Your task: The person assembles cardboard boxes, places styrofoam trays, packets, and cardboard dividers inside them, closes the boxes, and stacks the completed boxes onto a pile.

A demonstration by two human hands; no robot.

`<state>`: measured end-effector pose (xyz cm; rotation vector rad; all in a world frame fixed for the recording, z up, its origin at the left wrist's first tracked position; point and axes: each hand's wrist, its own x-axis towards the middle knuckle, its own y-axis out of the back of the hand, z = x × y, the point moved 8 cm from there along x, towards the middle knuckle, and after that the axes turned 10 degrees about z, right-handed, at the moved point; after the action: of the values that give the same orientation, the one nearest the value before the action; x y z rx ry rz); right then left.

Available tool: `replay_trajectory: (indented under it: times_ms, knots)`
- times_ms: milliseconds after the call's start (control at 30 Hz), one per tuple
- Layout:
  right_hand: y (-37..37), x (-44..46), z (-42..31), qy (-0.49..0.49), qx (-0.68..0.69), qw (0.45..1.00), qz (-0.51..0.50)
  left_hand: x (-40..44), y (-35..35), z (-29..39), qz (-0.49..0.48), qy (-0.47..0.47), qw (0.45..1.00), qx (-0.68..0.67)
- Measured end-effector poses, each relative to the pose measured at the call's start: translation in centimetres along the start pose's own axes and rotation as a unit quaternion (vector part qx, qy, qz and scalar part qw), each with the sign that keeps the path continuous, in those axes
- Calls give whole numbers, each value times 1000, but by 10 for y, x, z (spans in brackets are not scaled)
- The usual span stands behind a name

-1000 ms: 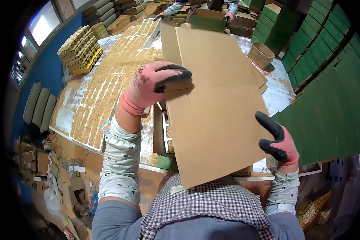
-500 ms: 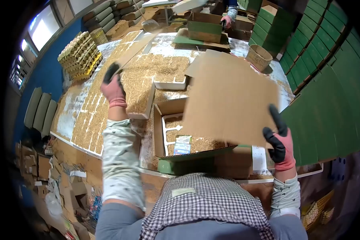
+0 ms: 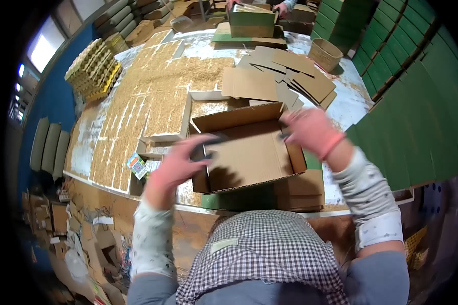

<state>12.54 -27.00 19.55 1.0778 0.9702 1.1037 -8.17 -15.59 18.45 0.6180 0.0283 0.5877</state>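
An open cardboard box [image 3: 249,180] with a green outer side stands in front of me. A flat brown cardboard sheet [image 3: 247,152] lies inside and covers whatever is beneath. My left hand [image 3: 180,165], in a pink glove with black fingertips, is at the box's left wall, thumb and fingers apart. My right hand [image 3: 310,132], gloved alike, reaches over the right wall near the far corner. Motion blurs its fingers, so its grip on the wall is unclear. Just beyond the box lie loose cardboard pieces [image 3: 305,76].
Grain-like filling in white frames [image 3: 163,101] covers the table's left. A small printed card [image 3: 137,166] is beside my left hand. Stacked egg trays [image 3: 94,68], a round tub [image 3: 325,54] and green boxes [image 3: 392,46] stand around. Another person's hands hold a green box [image 3: 252,23] opposite.
The cardboard sheet from my right hand now lies inside the box. The left hand's piece is no longer held. Both hands have come to the box's sides. Cardboard pieces now lie spread beyond it.
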Motion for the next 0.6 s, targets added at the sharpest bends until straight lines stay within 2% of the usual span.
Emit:
replay_trajectory:
  times_ms: [33,67,100,167,200,233,267,300,333,367,400,433,500,567,600]
  knots:
    - [18,-4,28,-42,17,998,44,-24,42,-1,124,16,990,70]
    - [-15,-5,50,-31,-84,996,-4,-35,66,-4,174,-60,954,237]
    - [-41,-3,35,5,23,998,-53,-46,67,-40,171,20,950,261]
    - [-86,5,-19,68,239,958,-140,-50,-9,-164,69,67,995,30]
    - [-124,15,-41,110,268,956,-51,-45,-39,-161,98,136,986,26]
    - [-128,22,-44,51,259,964,-21,-41,-73,-153,125,191,973,19]
    - [-137,24,-28,-74,511,845,-139,-43,-77,-142,183,177,961,-111]
    - [-163,28,3,-142,743,650,73,-44,-82,-131,232,151,931,-239]
    - [-151,-6,29,-279,763,561,163,-47,-82,-152,231,206,907,-286]
    - [-148,-20,16,-276,683,665,120,-54,-85,-179,232,179,905,-309]
    - [-144,-35,2,-260,582,767,75,-58,-84,-188,203,219,905,-302]
    - [-140,-51,-12,-234,478,846,34,-58,-85,-198,199,154,918,-306]
    - [-164,-81,-46,-226,653,714,109,-59,-83,-186,167,199,921,-291]
    - [-100,-142,-21,-307,613,707,175,-26,-90,-140,140,149,950,-236]
    - [-53,-172,8,-306,570,716,261,-1,-108,-104,109,146,927,-329]
